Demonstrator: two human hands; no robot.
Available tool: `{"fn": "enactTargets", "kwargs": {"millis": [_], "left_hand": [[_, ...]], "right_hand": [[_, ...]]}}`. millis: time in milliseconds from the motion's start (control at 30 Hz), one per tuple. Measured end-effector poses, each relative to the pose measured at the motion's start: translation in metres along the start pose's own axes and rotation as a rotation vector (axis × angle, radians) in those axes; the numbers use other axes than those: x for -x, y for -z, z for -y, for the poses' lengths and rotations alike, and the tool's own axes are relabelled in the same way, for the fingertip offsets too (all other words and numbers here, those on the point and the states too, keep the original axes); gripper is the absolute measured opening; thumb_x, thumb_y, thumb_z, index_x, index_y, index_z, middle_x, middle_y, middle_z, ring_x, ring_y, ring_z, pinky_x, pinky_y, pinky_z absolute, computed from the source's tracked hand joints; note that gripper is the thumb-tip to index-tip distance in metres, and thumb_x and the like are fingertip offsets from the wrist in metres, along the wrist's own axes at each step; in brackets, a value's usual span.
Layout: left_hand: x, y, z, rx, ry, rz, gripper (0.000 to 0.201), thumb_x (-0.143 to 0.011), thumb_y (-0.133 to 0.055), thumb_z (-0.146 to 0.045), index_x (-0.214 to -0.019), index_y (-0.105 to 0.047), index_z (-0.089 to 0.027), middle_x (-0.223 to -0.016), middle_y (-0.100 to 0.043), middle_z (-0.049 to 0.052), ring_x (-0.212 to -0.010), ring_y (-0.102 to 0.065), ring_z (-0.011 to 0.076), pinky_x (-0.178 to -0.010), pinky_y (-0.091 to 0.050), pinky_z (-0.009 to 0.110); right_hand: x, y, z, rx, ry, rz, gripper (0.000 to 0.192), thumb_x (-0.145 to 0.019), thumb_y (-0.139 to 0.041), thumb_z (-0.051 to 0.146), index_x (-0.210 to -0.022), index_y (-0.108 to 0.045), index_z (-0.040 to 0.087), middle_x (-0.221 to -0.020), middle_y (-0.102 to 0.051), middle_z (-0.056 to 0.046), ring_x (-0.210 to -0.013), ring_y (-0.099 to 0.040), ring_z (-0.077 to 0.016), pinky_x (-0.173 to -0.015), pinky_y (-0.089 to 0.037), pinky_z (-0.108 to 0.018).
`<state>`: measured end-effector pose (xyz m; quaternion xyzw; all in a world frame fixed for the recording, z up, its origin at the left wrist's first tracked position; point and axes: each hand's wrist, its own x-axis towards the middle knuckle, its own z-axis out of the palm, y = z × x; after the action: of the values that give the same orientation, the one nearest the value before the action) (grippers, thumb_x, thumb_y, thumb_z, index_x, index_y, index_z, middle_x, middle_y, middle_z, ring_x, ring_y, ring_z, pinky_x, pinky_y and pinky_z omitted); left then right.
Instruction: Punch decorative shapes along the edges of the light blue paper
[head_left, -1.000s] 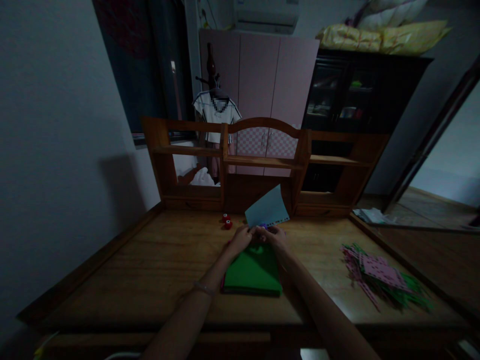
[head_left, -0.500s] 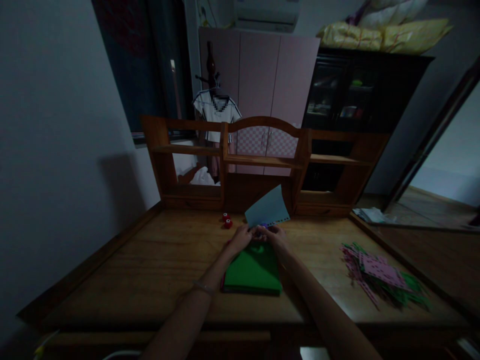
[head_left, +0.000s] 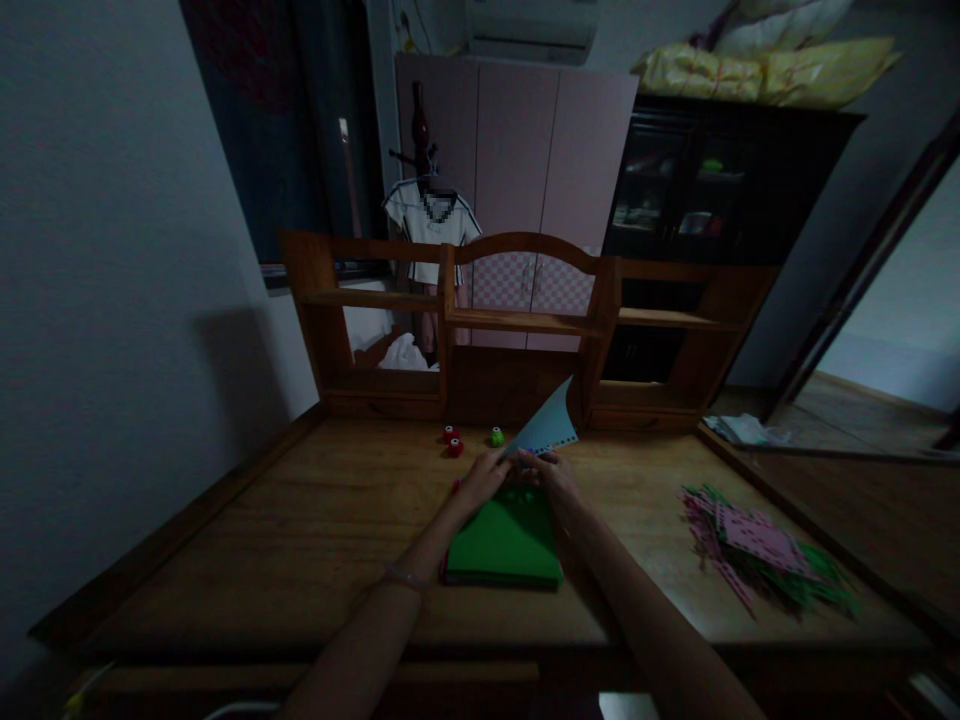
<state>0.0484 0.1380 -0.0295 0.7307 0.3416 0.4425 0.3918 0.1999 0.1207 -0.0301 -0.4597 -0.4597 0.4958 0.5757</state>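
Left hand [head_left: 486, 476] and right hand [head_left: 553, 476] meet at the paper [head_left: 549, 424]

The paper is light blue. It is up off the table [head_left: 337, 520], just past the finger ends, leaning up and to the right. I think the way it lies from the grip matters most here. One edge has a row of small holes [head_left: 556, 446]. That edge starts at the fingers and runs out to the right, going up a little. So most of the paper is past the right hand, and the right hand is nearer to the holes. The left hand is by the other end of that edge.

The grip is close together, with the fingers of both hands bunched at the low edge of the paper. I cannot tell which hand pinches it, as the finger ends are dark and hide each other. There is a bit of purple there too, but it is too small to make out.

The green pad [head_left: 504, 538] lies flat under the hands, between the two arms. A little green thing [head_left: 496, 437] sits just left of the paper, and two red things [head_left: 454, 448] sit further left, nearer the left hand. The pile of pink and green strips [head_left: 761, 540] is well apart, off to the right.
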Motion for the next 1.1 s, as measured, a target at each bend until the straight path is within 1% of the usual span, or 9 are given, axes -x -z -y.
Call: {"fn": "enactTargets", "kwargs": {"millis": [133,233,300,433,533,633,833,967,1100], "left_hand": [[-0.003,0.003,0.0,-0.053,0.079,-0.092,0.048,-0.083,-0.041,-0.053,-0.072,-0.062,-0.012,-0.067,-0.062,0.005,-0.063,-0.055,0.0166,-0.058,-0.038,0.025],[-0.004,0.004,0.003,-0.057,0.145,-0.142,0.053,-0.082,-0.039,-0.058,-0.06,-0.057,-0.013,-0.057,-0.057,0.003,-0.058,-0.053,0.0158,-0.055,-0.036,0.024],[-0.004,0.005,0.005,-0.069,0.146,-0.162,0.055,-0.082,-0.038,-0.06,-0.055,-0.052,-0.014,-0.053,-0.054,0.002,-0.055,-0.052,0.0147,-0.054,-0.035,0.024],[-0.004,0.007,0.007,-0.074,0.123,-0.201,0.054,-0.083,-0.036,-0.059,-0.055,-0.05,-0.015,-0.052,-0.053,0.001,-0.053,-0.05,0.0134,-0.053,-0.033,0.024],[-0.004,0.009,0.007,-0.069,0.123,-0.227,0.053,-0.082,-0.037,-0.059,-0.054,-0.049,-0.015,-0.051,-0.051,0.0,-0.052,-0.05,0.0133,-0.053,-0.033,0.024],[-0.004,0.009,0.005,-0.065,0.138,-0.231,0.053,-0.082,-0.039,-0.059,-0.055,-0.051,-0.015,-0.051,-0.052,0.001,-0.052,-0.051,0.0136,-0.054,-0.034,0.024],[-0.004,0.008,0.001,-0.003,0.172,-0.213,0.056,-0.082,-0.036,-0.062,-0.057,-0.054,-0.014,-0.051,-0.054,0.002,-0.05,-0.054,0.0147,-0.053,-0.037,0.024],[-0.004,0.009,0.0,0.032,0.215,-0.234,0.056,-0.08,-0.038,-0.063,-0.06,-0.055,-0.014,-0.053,-0.056,0.003,-0.05,-0.054,0.0152,-0.051,-0.037,0.024],[-0.004,0.01,0.001,0.005,0.178,-0.262,0.056,-0.081,-0.038,-0.062,-0.059,-0.055,-0.014,-0.054,-0.056,0.003,-0.052,-0.053,0.0144,-0.052,-0.037,0.023]], "right_hand": [[0.004,-0.005,0.005,0.039,0.05,0.037,0.033,-0.06,-0.075,0.045,-0.068,-0.064,0.014,-0.056,-0.06,-0.001,-0.051,-0.053,-0.0122,-0.05,-0.037,-0.022],[0.008,-0.008,0.008,0.025,0.059,0.075,0.032,-0.06,-0.076,0.042,-0.073,-0.065,0.015,-0.061,-0.061,-0.001,-0.054,-0.053,-0.0123,-0.052,-0.039,-0.023],[0.009,-0.009,0.009,0.012,0.058,0.091,0.031,-0.06,-0.076,0.041,-0.075,-0.065,0.016,-0.062,-0.061,0.0,-0.053,-0.052,-0.0116,-0.052,-0.039,-0.022],[0.011,-0.009,0.011,-0.018,0.055,0.151,0.032,-0.062,-0.075,0.04,-0.084,-0.067,0.018,-0.073,-0.064,-0.002,-0.058,-0.055,-0.0123,-0.055,-0.041,-0.023],[0.01,-0.01,0.012,-0.051,0.035,0.173,0.033,-0.061,-0.076,0.039,-0.084,-0.067,0.017,-0.075,-0.065,-0.003,-0.061,-0.057,-0.0136,-0.057,-0.043,-0.024],[0.007,-0.01,0.012,-0.125,-0.005,0.154,0.032,-0.061,-0.076,0.039,-0.082,-0.067,0.016,-0.077,-0.065,-0.004,-0.061,-0.058,-0.0143,-0.056,-0.045,-0.025],[0.0,-0.006,0.009,-0.36,-0.116,0.047,0.029,-0.065,-0.072,0.036,-0.085,-0.064,0.016,-0.084,-0.066,-0.006,-0.068,-0.061,-0.0158,-0.056,-0.049,-0.024],[0.0,-0.002,0.014,-0.494,-0.166,0.07,0.023,-0.072,-0.067,0.036,-0.083,-0.063,0.017,-0.089,-0.066,-0.008,-0.067,-0.062,-0.0158,-0.056,-0.052,-0.024],[0.004,0.002,0.02,-0.561,-0.209,0.125,0.024,-0.079,-0.059,0.038,-0.084,-0.064,0.016,-0.088,-0.067,-0.008,-0.072,-0.063,-0.0163,-0.059,-0.053,-0.025]]}}
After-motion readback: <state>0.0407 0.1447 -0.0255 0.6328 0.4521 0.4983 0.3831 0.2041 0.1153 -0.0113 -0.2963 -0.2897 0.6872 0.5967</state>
